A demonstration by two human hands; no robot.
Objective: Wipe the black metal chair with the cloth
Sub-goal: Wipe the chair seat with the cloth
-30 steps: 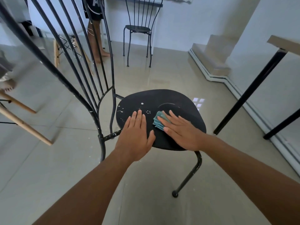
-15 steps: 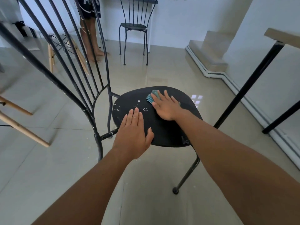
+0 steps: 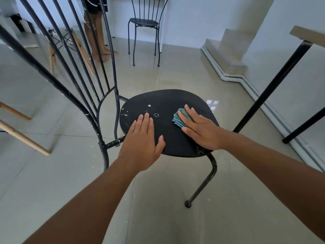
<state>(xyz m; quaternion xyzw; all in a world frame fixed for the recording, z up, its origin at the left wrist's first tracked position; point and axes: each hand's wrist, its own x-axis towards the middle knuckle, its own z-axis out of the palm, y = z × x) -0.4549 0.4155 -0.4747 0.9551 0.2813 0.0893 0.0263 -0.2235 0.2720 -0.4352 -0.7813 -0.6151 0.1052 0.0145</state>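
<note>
The black metal chair (image 3: 163, 101) stands in front of me, its round seat speckled with white spots and its barred backrest rising at the left. My left hand (image 3: 142, 143) lies flat on the near left part of the seat, fingers together, holding nothing. My right hand (image 3: 200, 129) presses a folded teal cloth (image 3: 177, 119) flat against the right half of the seat; most of the cloth is hidden under the fingers.
A second black metal chair (image 3: 144, 23) stands by the far wall. A person's bare legs (image 3: 96, 41) are at the back left beside a wooden-legged chair (image 3: 52, 55). Black table legs (image 3: 270, 83) slant at the right. Wooden legs (image 3: 22, 136) jut in from the left.
My right hand slid the cloth from the seat's middle out to its far edge, then back toward me onto the right half. My left hand stayed flat on the seat.
</note>
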